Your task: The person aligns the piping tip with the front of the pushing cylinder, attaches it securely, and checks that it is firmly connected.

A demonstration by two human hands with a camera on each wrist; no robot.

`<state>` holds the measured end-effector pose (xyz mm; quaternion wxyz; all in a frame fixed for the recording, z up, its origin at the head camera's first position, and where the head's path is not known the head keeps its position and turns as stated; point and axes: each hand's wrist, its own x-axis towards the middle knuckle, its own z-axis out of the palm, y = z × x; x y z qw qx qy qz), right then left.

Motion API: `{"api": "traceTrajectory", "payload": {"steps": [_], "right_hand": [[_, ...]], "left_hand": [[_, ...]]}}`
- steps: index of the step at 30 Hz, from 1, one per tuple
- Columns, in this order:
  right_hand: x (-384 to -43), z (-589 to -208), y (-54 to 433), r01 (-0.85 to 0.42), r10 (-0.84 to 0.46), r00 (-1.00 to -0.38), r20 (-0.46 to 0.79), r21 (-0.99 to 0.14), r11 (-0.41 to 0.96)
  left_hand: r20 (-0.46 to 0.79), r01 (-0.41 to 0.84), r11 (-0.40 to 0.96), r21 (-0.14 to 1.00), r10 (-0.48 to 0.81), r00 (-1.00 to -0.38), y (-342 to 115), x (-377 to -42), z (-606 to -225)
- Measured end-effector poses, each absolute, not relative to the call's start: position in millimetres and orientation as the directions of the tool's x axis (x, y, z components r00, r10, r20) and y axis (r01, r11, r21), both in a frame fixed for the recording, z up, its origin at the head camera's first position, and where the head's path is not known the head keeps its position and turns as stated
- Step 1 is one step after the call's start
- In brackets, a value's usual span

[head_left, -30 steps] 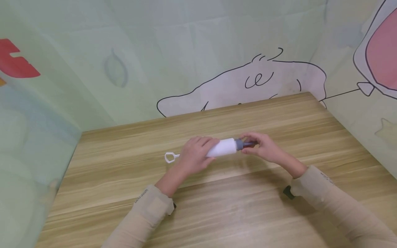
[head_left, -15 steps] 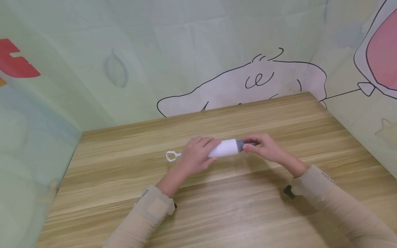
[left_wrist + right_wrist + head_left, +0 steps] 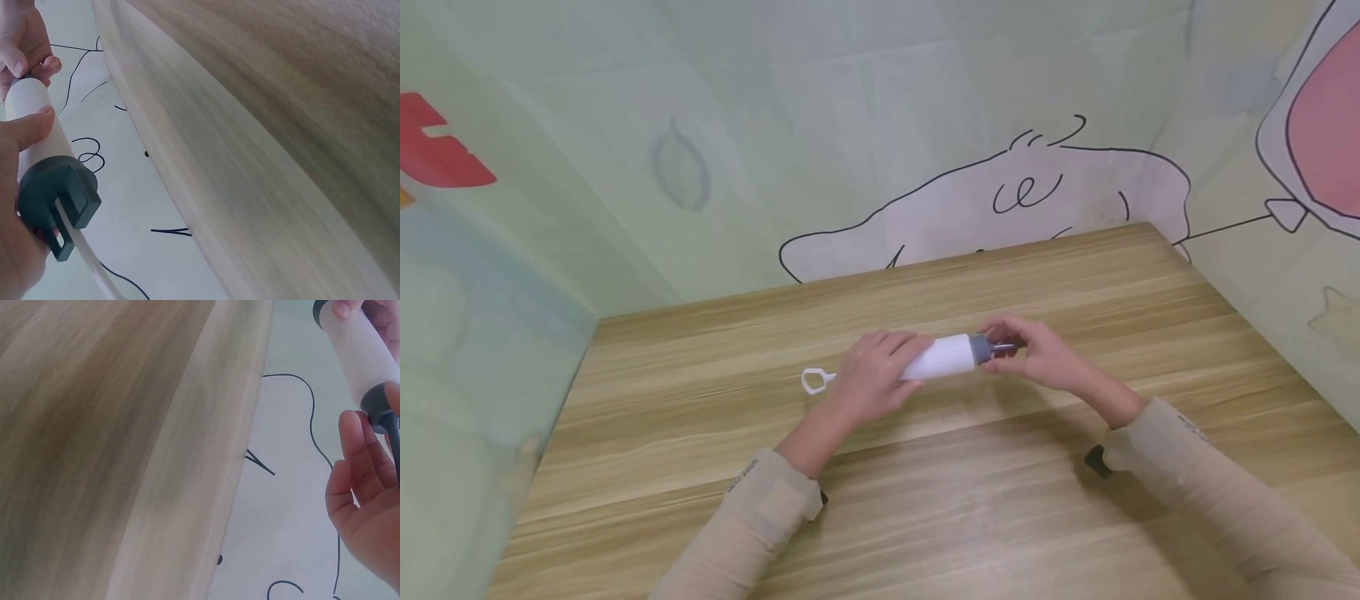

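Held level above the wooden table is a white icing syringe. My left hand grips its barrel; in the left wrist view the thumb lies along the white tube beside a dark green end cap. A thin white plunger rod runs out of that cap and ends in a hexagonal ring handle at the left. At the other end, my right hand pinches the grey front cap between thumb and fingertips. A slim dark nozzle points from this cap toward my right palm.
The wood-grain table spreads beneath both hands. Behind it and along its sides hangs a pale green cloth printed with cartoon drawings. Beige sleeves cover both forearms, with a dark strap piece below the right wrist.
The right fingers have rolled over the grey cap, then spread back round it, with the nozzle showing again. The left hand and the syringe have stayed nearly in place.
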<state>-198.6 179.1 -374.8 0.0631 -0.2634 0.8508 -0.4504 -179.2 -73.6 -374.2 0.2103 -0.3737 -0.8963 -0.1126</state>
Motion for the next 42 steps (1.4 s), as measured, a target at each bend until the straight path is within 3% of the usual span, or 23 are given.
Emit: {"api": "traceTrajectory", "payload": {"steps": [14, 29, 42], "right_hand": [[-198.8, -373.8, 181.7, -0.354, -0.549, -0.828, 0.117, -0.868, 0.350], [-197.1, -370.7, 181.9, -0.298, -0.568, -0.823, 0.018, -0.865, 0.405], [-198.2, -374.5, 175.2, -0.475, -0.543, -0.814, 0.207, -0.775, 0.417]], "left_hand": [[0.472, 0.757, 0.653, 0.027, 0.660, -0.585, -74.1, -178.6, -374.4], [0.517, 0.754, 0.656, -0.037, 0.658, -0.547, -75.1, -177.8, -377.5], [0.486, 0.731, 0.682, 0.003, 0.638, -0.597, -77.0, -179.1, -377.1]]}}
